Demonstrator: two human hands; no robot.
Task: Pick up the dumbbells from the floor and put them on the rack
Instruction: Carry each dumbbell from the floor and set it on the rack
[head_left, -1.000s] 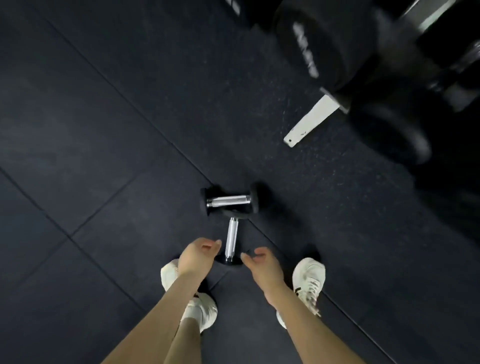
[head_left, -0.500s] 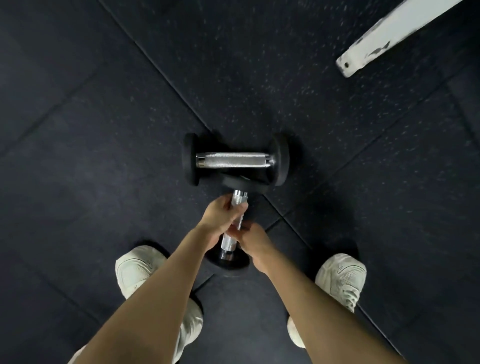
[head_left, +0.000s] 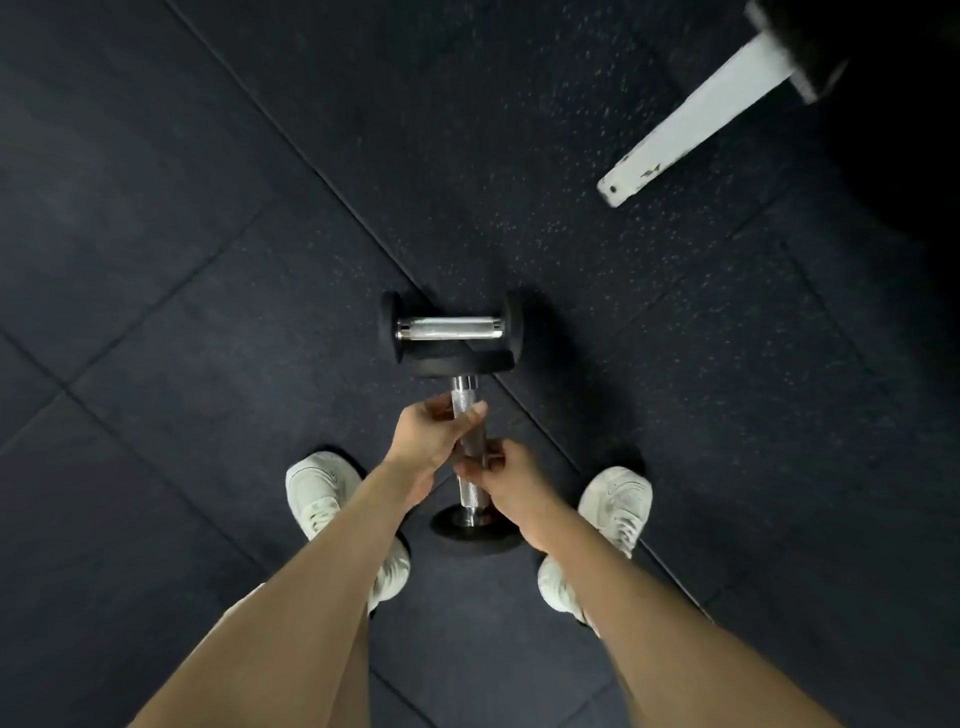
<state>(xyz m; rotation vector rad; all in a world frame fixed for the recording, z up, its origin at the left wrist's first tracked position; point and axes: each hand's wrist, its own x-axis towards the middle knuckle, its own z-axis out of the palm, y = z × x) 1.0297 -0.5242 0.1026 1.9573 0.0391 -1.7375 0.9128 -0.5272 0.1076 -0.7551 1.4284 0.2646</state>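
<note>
Two small black dumbbells with knurled chrome handles are on the dark rubber floor between my feet. The near dumbbell (head_left: 470, 452) points away from me, its far head against the far dumbbell (head_left: 449, 330), which lies crosswise. My left hand (head_left: 434, 434) grips the upper part of the near dumbbell's handle. My right hand (head_left: 511, 480) grips the same handle lower down, just above the near head. The rack's white foot (head_left: 691, 130) shows at the top right.
My two white shoes (head_left: 322, 491) (head_left: 615, 506) stand either side of the near dumbbell. Dark rubber floor tiles with seams spread all around. A dark mass of the rack fills the top right corner.
A second ago both hands hung open above the near dumbbell. They closed round its handle half a second ago. The view has since pulled back a little and the rack foot shows more.
</note>
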